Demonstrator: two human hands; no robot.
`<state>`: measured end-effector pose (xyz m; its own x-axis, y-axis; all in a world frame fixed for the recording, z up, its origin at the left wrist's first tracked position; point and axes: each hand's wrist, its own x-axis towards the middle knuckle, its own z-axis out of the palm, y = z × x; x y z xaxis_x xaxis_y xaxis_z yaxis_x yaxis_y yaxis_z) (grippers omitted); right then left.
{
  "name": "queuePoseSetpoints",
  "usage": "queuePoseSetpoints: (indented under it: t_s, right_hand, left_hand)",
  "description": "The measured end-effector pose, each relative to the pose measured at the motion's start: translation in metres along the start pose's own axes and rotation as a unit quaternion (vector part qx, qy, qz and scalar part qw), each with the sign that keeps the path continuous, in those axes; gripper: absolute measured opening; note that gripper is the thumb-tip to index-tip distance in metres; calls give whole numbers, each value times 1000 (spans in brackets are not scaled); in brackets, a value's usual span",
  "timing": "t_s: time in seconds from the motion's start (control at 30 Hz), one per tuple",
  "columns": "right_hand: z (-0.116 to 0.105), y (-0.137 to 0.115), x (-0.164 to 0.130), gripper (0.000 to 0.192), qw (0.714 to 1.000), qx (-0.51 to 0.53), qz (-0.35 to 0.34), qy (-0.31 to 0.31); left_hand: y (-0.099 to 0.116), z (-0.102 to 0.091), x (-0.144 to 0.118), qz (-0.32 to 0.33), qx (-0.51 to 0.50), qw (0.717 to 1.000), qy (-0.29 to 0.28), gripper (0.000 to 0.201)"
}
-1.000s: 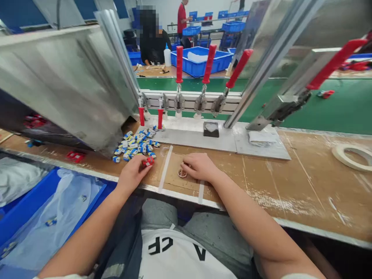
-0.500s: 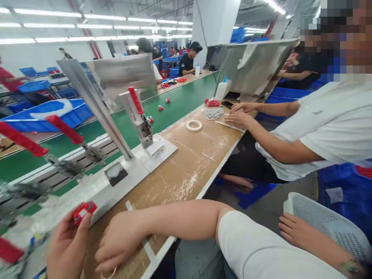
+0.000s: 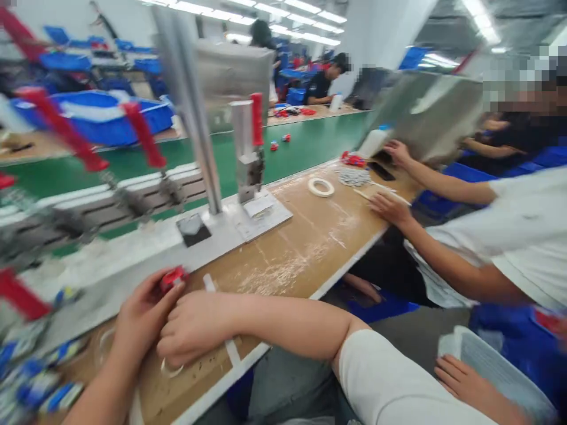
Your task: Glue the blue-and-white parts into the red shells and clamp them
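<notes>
My left hand (image 3: 144,310) is closed around a small red toy car (image 3: 174,278), pinched between thumb and fingers above the bench's left part. Beside it, my right hand (image 3: 195,330) hangs low with curled fingers, its back towards me. A white ring (image 3: 172,369) shows just under those fingertips; whether they hold it or it lies on the bench I cannot tell. A strip of white tape (image 3: 221,321) on the brown bench top (image 3: 283,260) passes beneath my right wrist. Several blurred blue and yellow parts (image 3: 39,378) lie to the left of my left forearm.
Red-handled toggle clamps (image 3: 142,136) and a metal post (image 3: 195,118) stand along the bench's back edge. Beyond runs a green conveyor (image 3: 310,133). A tape roll (image 3: 321,188) lies mid-bench. On the right, a co-worker's hands (image 3: 392,206) work near grey parts (image 3: 354,176).
The view has swung left and blurred, so the scene sits further right. My left hand, still with the toy car, is closer to my right hand. The co-worker's hands have moved apart.
</notes>
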<state>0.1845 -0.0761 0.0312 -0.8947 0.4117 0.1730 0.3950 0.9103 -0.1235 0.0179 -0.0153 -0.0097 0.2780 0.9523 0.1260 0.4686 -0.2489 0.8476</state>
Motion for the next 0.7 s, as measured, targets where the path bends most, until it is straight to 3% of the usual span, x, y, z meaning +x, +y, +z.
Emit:
queuePoseSetpoints:
  t_s: [0.17,0.37,0.53,0.7]
  right_hand:
    - [21,-4,-4,30,998,43,8,33]
    - [34,-1,-8,42,983,149,34,105]
    - [33,3,-10,43,956,239,97,140]
    - [34,4,-11,45,943,305,84,104]
  left_hand:
    - [-8,4,-8,-17,-100,994,-35,52]
    - [-21,9,-8,-19,-249,966,-60,60]
    - [-19,7,-11,-12,-241,969,-60,47]
    - [-15,2,-11,-13,-239,968,-70,47]
